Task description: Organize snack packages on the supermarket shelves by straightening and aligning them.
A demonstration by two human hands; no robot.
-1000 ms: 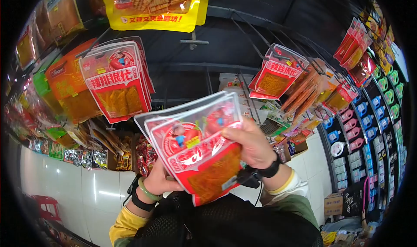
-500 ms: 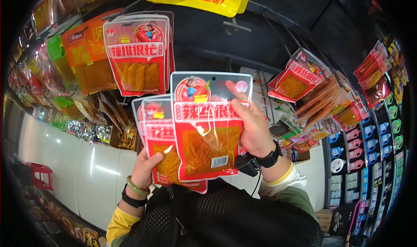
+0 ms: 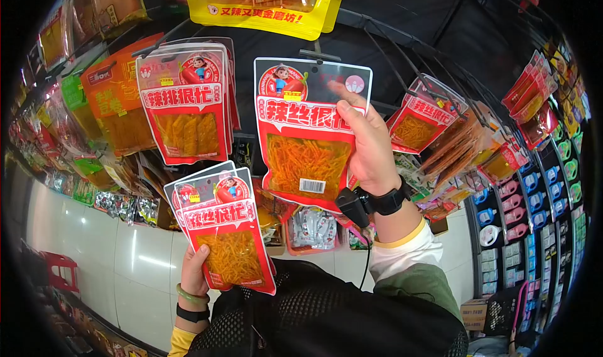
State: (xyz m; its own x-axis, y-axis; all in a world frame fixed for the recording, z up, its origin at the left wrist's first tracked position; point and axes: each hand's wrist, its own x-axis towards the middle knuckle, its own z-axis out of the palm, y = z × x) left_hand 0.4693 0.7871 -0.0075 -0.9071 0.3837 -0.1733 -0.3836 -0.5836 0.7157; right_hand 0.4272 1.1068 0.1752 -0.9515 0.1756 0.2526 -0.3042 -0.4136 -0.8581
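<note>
My right hand [image 3: 370,146] grips a red snack packet [image 3: 308,162] by its right side, the thumb across the front and a finger showing through the clear top. Orange shreds fill its window, above a barcode. This packet is upright, its top edge just below a metal display hook [image 3: 319,57]. Lower left, my left hand [image 3: 195,270] is closed on the left edge of a small stack of matching snack packets [image 3: 231,259], thumb in front; at least two overlap there. My left hand's other fingers are hidden behind them.
Similar red packets [image 3: 186,128] hang on a hook at left, and more [image 3: 414,128] at right. A yellow packet [image 3: 264,15] hangs overhead. Below stands a bin of silvery packets [image 3: 312,228]. Bottle shelves [image 3: 502,212] line the right; a red stool [image 3: 61,272] is at left.
My right hand has lifted its packet up toward the hook, away from the others. My left hand has moved down and left with its packets, so the two no longer overlap.
</note>
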